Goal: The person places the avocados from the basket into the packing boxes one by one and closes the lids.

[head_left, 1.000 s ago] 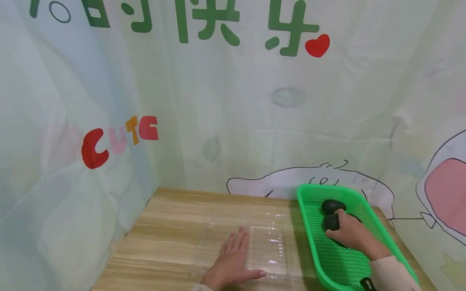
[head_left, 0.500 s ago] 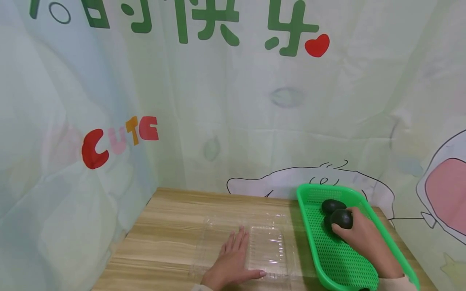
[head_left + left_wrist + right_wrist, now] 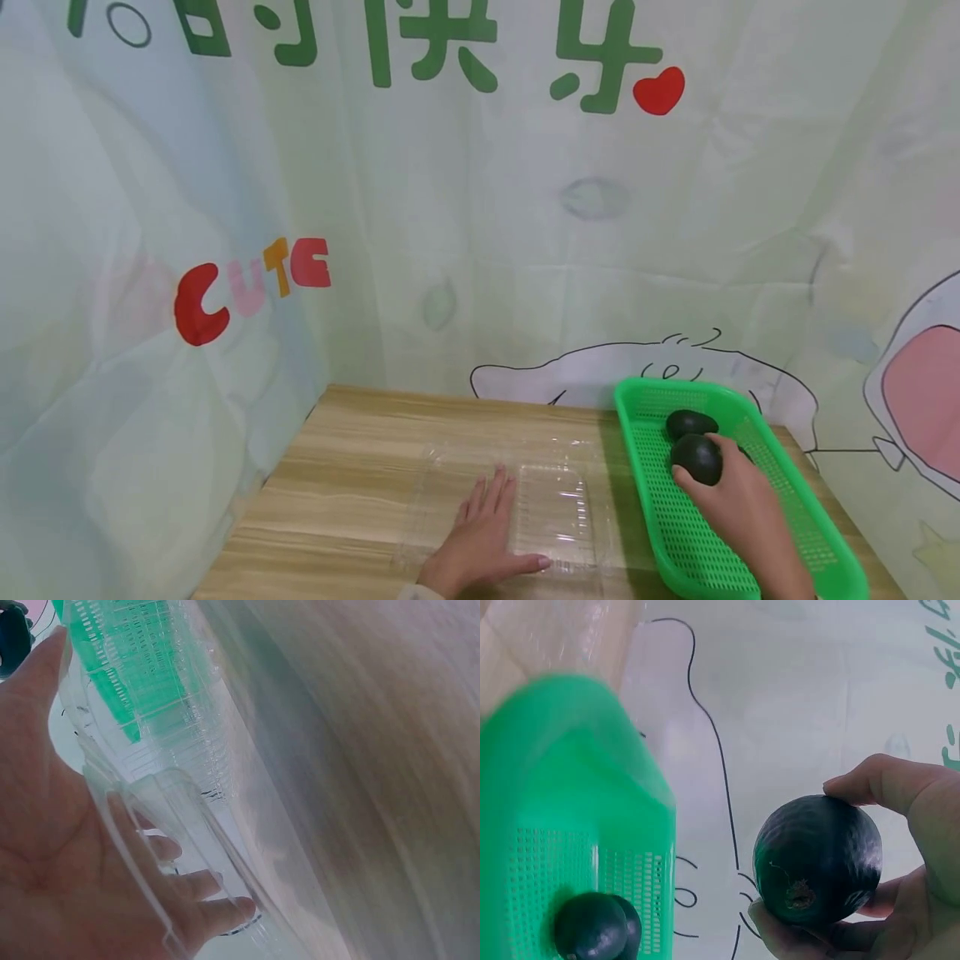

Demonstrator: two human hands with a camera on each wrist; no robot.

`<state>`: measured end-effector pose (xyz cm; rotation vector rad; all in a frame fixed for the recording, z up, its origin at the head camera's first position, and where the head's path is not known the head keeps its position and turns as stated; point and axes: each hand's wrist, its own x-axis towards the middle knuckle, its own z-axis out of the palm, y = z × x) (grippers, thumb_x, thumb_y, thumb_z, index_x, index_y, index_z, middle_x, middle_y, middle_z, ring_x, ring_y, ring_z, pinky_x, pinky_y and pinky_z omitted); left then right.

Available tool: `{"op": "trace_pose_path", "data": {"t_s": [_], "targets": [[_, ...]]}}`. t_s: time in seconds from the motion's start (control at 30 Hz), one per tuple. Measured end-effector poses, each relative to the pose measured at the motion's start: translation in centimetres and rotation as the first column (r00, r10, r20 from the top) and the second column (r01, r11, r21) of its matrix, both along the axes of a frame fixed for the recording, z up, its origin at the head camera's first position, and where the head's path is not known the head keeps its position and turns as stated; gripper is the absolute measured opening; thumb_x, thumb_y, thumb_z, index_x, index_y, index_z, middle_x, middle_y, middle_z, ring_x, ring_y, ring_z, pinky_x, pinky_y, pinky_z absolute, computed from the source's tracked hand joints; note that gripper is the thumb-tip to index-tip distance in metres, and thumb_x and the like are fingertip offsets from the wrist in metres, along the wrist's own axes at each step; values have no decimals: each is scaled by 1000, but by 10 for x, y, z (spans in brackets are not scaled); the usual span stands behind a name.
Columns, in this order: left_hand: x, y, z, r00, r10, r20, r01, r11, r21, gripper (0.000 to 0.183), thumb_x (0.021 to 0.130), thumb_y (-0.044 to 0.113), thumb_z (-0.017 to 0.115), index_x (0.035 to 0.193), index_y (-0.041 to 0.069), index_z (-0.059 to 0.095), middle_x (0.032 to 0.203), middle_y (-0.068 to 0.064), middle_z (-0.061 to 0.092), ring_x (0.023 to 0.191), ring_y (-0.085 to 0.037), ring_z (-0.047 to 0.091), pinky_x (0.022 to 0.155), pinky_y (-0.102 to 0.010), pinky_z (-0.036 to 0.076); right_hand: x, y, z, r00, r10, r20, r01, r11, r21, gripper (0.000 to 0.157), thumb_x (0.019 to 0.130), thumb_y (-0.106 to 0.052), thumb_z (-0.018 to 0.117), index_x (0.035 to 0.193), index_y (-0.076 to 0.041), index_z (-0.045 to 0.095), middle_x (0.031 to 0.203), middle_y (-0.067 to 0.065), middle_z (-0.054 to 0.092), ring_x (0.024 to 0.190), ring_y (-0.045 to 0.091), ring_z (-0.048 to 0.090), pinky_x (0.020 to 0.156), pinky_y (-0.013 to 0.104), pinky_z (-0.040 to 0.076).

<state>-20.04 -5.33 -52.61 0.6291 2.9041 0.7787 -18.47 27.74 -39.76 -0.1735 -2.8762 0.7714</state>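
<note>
My right hand (image 3: 742, 504) grips a dark green, nearly black avocado (image 3: 696, 460) between thumb and fingers. It is held above the green basket (image 3: 647, 508); the right wrist view shows that avocado (image 3: 817, 859) whole, with a brown stem scar. Another dark avocado (image 3: 688, 423) lies at the basket's far end, and part of one more shows behind my fingers. My left hand (image 3: 480, 533) rests with straight, spread fingers on the left half of a clear plastic clamshell box (image 3: 551, 512), which lies opened out. In the left wrist view its clear wall (image 3: 157, 795) stands between palm and camera.
A wooden table (image 3: 322, 500) carries the box and, to its right, the basket. Behind and to the left hangs a printed cloth (image 3: 465, 208) that reaches the table's far edge.
My right hand was down among the avocados in the basket; it has lifted one and turned it towards the head camera. My left hand has stayed on the box.
</note>
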Motion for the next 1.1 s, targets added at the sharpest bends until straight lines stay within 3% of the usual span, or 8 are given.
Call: {"op": "trace_pose_path", "data": {"t_s": [0.5,1.1], "targets": [[2,0,4,1000,1,5,-1,1000,-10,126,75,79,68,164,9,12,170,-18,7,152,-48,14,118,-66,21,7,-40,-9,999,-36,26,37,998,-42,83,92,-45,68,147,8,36,139,36,51,119,51,56,87,62,50],[3,0,6,1000,10,28,-10,1000,12,126,74,78,69,164,10,13,170,-18,6,152,-46,17,116,-68,23,7,-79,-20,998,39,-50,-41,998,-36,72,86,-37,74,141,3,47,131,25,61,109,39,63,80,55,54]]}}
